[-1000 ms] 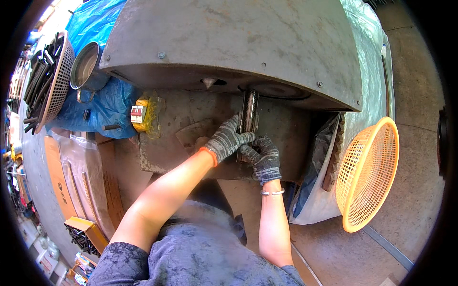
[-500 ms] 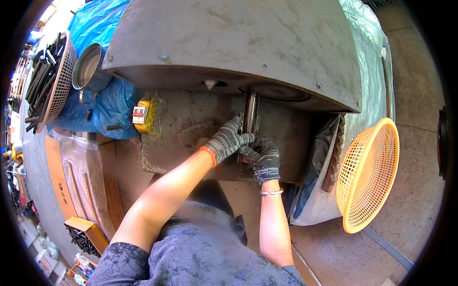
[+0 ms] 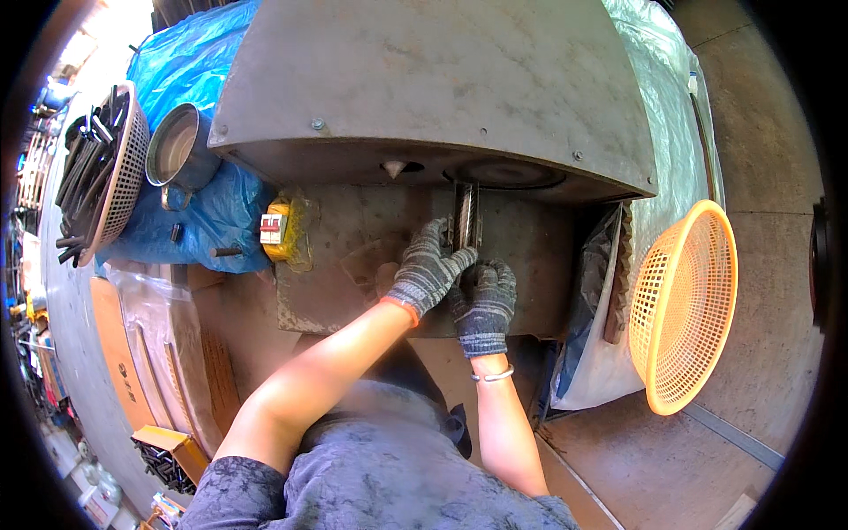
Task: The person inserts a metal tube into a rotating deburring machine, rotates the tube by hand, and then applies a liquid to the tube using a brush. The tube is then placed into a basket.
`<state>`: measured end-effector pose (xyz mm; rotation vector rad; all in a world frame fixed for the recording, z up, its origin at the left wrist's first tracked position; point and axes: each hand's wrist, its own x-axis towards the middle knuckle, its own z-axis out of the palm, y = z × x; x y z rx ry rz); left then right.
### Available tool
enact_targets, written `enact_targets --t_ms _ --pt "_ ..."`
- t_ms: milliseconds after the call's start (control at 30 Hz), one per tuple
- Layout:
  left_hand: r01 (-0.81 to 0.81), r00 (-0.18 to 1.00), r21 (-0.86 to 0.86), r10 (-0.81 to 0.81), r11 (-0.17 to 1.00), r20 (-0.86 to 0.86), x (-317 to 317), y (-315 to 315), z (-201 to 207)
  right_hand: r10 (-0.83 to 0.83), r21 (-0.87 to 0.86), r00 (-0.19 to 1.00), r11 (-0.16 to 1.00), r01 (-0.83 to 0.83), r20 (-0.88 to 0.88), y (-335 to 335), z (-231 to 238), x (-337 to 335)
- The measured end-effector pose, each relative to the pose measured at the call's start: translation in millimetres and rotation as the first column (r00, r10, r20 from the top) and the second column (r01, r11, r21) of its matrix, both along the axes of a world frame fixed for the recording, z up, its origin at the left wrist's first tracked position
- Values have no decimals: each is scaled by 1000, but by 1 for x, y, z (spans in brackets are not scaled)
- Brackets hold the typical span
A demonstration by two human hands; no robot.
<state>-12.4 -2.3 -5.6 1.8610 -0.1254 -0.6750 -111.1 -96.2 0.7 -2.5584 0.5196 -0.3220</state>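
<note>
A narrow shiny metal guide point(image 3: 467, 216) juts toward me from beneath the machine's grey hood, in front of a dark round disc point(image 3: 517, 177). My left hand point(image 3: 431, 272), in a grey knit glove with an orange cuff, closes around the guide's near end, fingers along its left side and thumb across it. Just below and to the right, my right hand point(image 3: 488, 305) wears a matching glove. Its fingers are curled near the guide's end; whatever they hold is hidden. A pale cone tip point(image 3: 393, 168) pokes from the hood's underside, left of the guide.
The grey metal hood point(image 3: 433, 79) overhangs the work area. On the left are a basket of dark rods point(image 3: 132, 177), a metal pot point(image 3: 181, 150) on blue plastic, and a switch point(image 3: 273, 229) in yellow wrapping. An orange plastic basket point(image 3: 689, 309) stands right. A box of small dark pieces point(image 3: 177, 455) sits lower left.
My right hand has drawn back slightly toward me and now sits lower beside the guide. My left hand stays on the guide. The whole view has shifted a little.
</note>
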Motion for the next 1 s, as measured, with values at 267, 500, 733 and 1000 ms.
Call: enact_targets --t_ms 267,500,733,1000 --pt "53 997 87 -48 995 -53 5 0 17 -49 -115 990 993 33 -133 4 23 -3" --pt "37 996 92 -29 995 -80 5 15 45 -17 -75 999 997 13 -47 18 33 -4" --pt "-57 955 -483 -93 874 -281 -6 42 82 -18 327 992 945 -23 121 32 42 -36" --pt "-110 968 -502 -23 858 -251 -6 62 95 123 429 989 891 -148 87 46 64 -25"
